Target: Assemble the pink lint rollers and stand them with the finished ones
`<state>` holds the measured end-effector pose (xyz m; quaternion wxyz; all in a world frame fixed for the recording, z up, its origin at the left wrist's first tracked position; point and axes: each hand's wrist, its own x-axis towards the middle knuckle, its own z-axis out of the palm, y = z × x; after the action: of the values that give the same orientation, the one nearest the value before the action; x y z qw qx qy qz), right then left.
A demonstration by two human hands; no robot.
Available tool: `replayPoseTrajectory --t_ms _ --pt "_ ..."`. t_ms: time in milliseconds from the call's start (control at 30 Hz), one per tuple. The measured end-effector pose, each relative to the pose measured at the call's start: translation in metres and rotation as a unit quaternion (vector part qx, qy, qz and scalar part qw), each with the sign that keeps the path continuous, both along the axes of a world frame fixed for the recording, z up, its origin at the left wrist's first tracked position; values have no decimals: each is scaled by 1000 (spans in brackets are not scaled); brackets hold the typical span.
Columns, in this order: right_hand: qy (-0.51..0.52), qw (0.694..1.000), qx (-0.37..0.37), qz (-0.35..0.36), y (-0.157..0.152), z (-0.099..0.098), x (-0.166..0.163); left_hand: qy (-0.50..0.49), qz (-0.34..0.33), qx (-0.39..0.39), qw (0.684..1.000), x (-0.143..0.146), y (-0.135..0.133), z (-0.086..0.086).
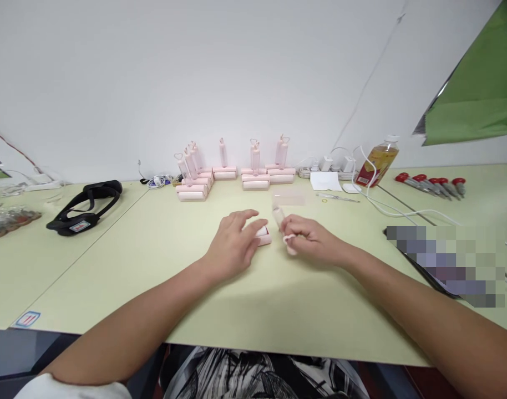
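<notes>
A small pink and white box (pixel 263 237) lies on the table in front of me, partly hidden by my left hand (pixel 233 244). The fingers of that hand are spread and curved over the box's left side; whether they press on it I cannot tell. My right hand (pixel 305 237), just to the right, is closed around a clear tube (pixel 278 213) with a pale pink end and loop. The tube tilts up to the left, apart from the box. Beyond it a clear pinkish plastic piece (pixel 289 198) lies flat.
Along the wall, several pink boxes (pixel 191 193) carry upright clear tubes (pixel 255 158) with loops. Black headgear (pixel 87 208) lies left. Toward the right are tweezers (pixel 339 197), white paper (pixel 325 181), cables (pixel 374 202), a drink bottle (pixel 377 162), red-capped tools (pixel 440 186) and a blurred-out dark object (pixel 449 269).
</notes>
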<state>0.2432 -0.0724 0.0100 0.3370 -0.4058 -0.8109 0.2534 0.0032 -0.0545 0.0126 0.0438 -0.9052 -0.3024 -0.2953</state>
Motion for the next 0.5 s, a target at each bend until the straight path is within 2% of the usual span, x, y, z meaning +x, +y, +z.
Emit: replayPoseTrajectory --t_ms 100,200,267,367,433,500 --pt "13 986 -128 105 -17 3 -17 75 -21 54 995 6 -15 3" --pt "30 968 -202 146 -21 4 -22 133 -30 35 990 8 -15 2" --pt "65 974 -188 106 -18 5 -18 152 -15 1 988 6 -9 2" --pt "142 981 -131 -29 -10 6 -9 148 34 -63 986 2 2 4" --pt "191 969 -108 -113 -7 5 -5 135 56 -100 984 -1 8 6" --pt "238 953 -114 -151 -6 4 -5 127 62 -126 982 -2 10 7"
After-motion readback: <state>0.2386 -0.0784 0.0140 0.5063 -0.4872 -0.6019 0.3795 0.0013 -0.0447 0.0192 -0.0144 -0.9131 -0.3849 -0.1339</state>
